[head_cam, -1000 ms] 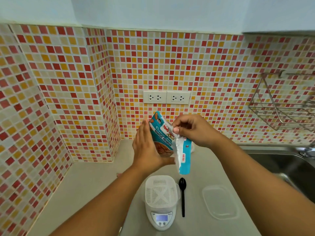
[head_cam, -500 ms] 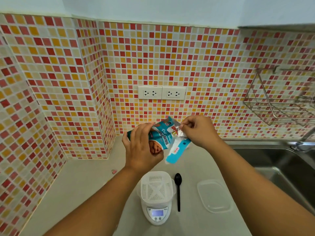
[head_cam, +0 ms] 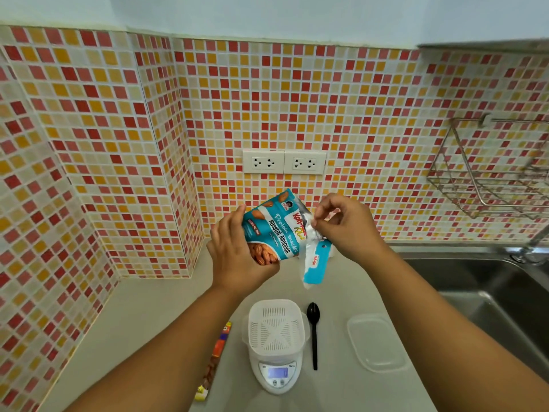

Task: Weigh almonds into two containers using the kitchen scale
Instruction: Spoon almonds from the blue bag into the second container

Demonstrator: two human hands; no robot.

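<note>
A teal bag of roasted almonds (head_cam: 274,233) is held up over the counter, tilted on its side. My left hand (head_cam: 234,254) grips its lower part. My right hand (head_cam: 341,226) pinches the bag's torn silver top edge, and a torn-off strip (head_cam: 315,264) hangs down from there. Below, a white slotted container (head_cam: 276,325) sits on the white kitchen scale (head_cam: 277,377), whose display is lit. A clear flat lid or shallow container (head_cam: 377,341) lies to the right. Between them lies a black spoon (head_cam: 314,334).
A grey counter (head_cam: 142,316) runs into a tiled corner. A steel sink (head_cam: 490,289) lies at the right, with a wire rack (head_cam: 487,179) on the wall above. A colourful snack wrapper (head_cam: 215,358) lies under my left forearm. Two sockets (head_cam: 283,162) sit on the back wall.
The bag has been turned and tilted between my hands, its label now facing me. The torn strip hangs lower. My view has shifted slightly.
</note>
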